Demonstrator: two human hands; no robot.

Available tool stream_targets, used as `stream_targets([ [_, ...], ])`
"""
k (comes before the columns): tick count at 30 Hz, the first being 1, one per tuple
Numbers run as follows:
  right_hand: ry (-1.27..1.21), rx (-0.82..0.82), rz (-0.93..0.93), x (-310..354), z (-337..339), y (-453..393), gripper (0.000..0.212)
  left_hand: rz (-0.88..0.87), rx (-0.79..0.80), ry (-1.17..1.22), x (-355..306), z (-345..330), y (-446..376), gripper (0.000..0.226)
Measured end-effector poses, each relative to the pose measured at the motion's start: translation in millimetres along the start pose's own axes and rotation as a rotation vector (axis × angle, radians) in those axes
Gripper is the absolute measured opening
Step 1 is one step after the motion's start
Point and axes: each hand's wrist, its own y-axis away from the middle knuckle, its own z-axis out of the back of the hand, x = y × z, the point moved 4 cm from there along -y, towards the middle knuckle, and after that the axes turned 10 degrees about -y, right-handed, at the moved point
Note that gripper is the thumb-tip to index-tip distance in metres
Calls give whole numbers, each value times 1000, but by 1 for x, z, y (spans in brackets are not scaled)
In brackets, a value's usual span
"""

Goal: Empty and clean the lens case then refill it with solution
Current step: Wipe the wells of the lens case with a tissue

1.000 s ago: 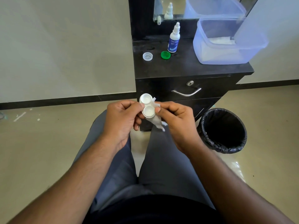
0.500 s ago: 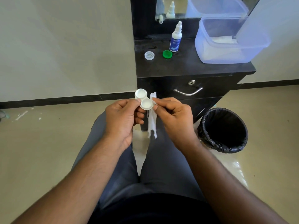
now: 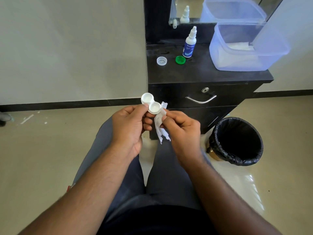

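Lens case (image 3: pixel 150 105) is held above the lap, both wells uncapped and facing up. To wipe well, I think the tissue should go into each well and turn around the wall, while the case stays level. Left hand (image 3: pixel 128 128) pinches the case at its edge. Right hand (image 3: pixel 181 128) grips the white tissue (image 3: pixel 160 126), which touches the nearer well. Solution bottle (image 3: pixel 189 43) and two caps wait on the black cabinet (image 3: pixel 203 75)

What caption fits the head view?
Left hand holds the open lens case; right hand pinches a tissue beside it.
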Motion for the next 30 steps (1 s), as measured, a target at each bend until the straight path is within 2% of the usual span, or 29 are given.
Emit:
stream_targets([
  [5,-58,-54,21,2,-1,-5,20,-4,30,-11,0,-2,2,13],
  [9,-36,-23,66,2,-10,0,24,-20,-28,64,-1,-2,2,13],
  [12,-55,-33,67,0,-13,5,25,-11,-9,80,-1,-4,4,13],
  [15,-154,-98,27,1,-6,-2,25,-7,25,39,-1,-6,6,11],
  [19,-264,-87,6,1,-5,-4,20,29,78,54,-3,-7,7,11],
  [24,-604,-29,-176,-1,-4,-5,21,54,123,68,1,-9,8,13],
  [27,-631,-54,-213,1,-1,-8,16,94,190,101,4,-12,8,4],
  [30,-600,-59,-225,2,1,-11,12,103,218,89,3,-12,6,5],
])
